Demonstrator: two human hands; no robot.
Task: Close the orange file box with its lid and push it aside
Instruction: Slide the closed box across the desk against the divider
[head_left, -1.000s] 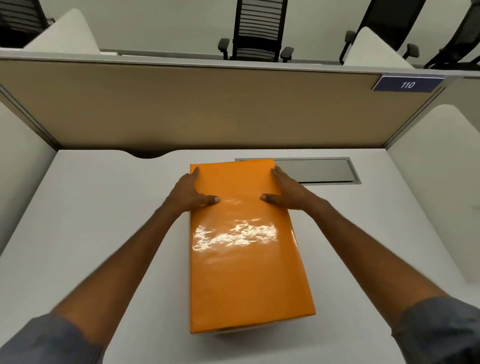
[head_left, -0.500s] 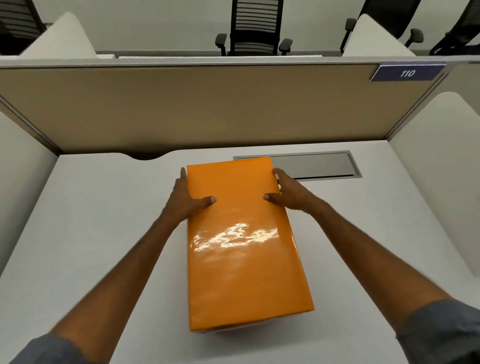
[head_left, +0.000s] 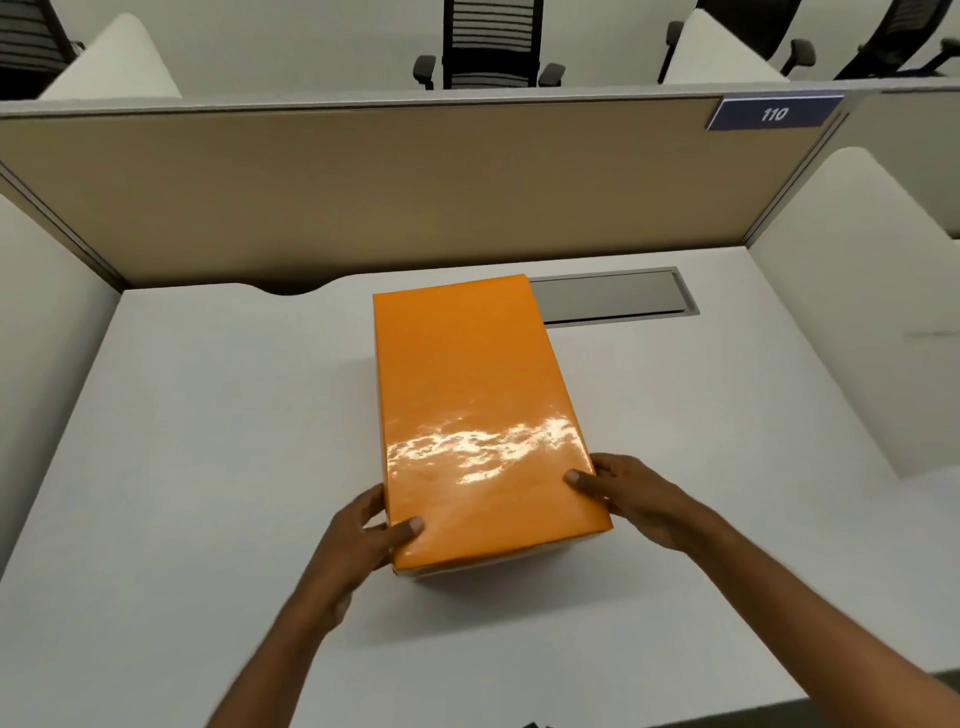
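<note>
Both hands grip the near end of the box (head_left: 478, 415), one on each long side. On the left, the left hand (head_left: 358, 540) wraps the near-left corner: its thumb lies flat on the glossy orange lid (head_left: 467, 364) while the fingers curl down the left side. On the right, the right hand (head_left: 634, 493) clasps the near-right edge the same way, thumb on top of the lid and fingers down the right side. Each hand is closed on the box.

The lid sits on the box and covers it from end to end; at the near end a thin pale strip of the box shows under the lid's edge. Bright light glares across the lid just beyond the thumbs.

The box stands about mid-way across the white surface (head_left: 208, 441), its long axis running near to far and turned slightly, so the near end lies further right than the far end. Its far-right corner overlaps the left end of a grey hatch (head_left: 618, 296) set into the surface.

Behind the surface rises a tan partition (head_left: 363, 192) with a blue plate (head_left: 774, 113) reading 110 at its upper right. Beyond it stands a black chair (head_left: 491, 44).
</note>
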